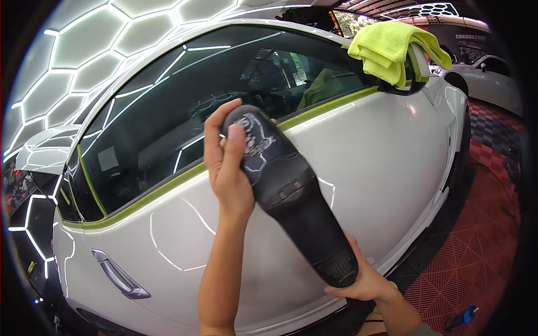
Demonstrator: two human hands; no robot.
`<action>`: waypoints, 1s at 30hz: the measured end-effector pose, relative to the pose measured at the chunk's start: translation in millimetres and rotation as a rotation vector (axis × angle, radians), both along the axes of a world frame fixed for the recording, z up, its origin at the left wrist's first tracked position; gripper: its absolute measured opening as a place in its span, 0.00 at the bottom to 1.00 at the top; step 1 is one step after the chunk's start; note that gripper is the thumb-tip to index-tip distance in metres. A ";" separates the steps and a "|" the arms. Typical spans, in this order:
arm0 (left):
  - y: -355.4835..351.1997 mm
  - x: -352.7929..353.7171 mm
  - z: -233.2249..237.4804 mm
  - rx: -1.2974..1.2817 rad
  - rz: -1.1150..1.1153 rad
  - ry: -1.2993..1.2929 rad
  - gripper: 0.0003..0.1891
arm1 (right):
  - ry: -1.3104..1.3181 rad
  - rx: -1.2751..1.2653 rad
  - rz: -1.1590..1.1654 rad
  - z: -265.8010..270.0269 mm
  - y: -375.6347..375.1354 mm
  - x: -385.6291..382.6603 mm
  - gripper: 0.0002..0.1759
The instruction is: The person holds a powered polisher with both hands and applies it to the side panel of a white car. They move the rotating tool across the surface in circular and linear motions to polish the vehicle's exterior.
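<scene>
Polisher sits against the white door panel below the window; left hand clasps its head, right hand grips the tail. Keep the head flat, pressure even

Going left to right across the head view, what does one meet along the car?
door handle → polisher → yellow cloth → second car
</scene>
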State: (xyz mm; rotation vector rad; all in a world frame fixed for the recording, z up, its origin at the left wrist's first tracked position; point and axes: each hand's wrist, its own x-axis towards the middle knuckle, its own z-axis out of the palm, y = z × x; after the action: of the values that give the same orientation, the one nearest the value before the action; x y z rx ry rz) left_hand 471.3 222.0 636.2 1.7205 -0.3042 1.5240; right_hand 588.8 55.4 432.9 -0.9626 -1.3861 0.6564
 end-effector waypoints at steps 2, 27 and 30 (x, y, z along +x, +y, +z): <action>-3.7 26.4 0.1 -0.022 -0.050 0.032 0.18 | 0.174 -0.134 -0.018 -1.9 -12.6 10.5 0.60; 20.9 -221.2 -51.1 -0.038 0.117 -0.102 0.28 | -0.002 -0.037 0.214 -26.8 24.3 -186.7 0.65; 24.3 -269.0 -62.4 -0.039 0.229 -0.125 0.29 | -0.076 0.059 0.226 -25.6 35.7 -218.6 0.63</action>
State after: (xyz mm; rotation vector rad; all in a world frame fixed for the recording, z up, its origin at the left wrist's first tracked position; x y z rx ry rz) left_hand 202.3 246.3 573.9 1.6781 -0.1423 1.7953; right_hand 370.2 91.0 407.3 -0.7977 -1.5882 0.7495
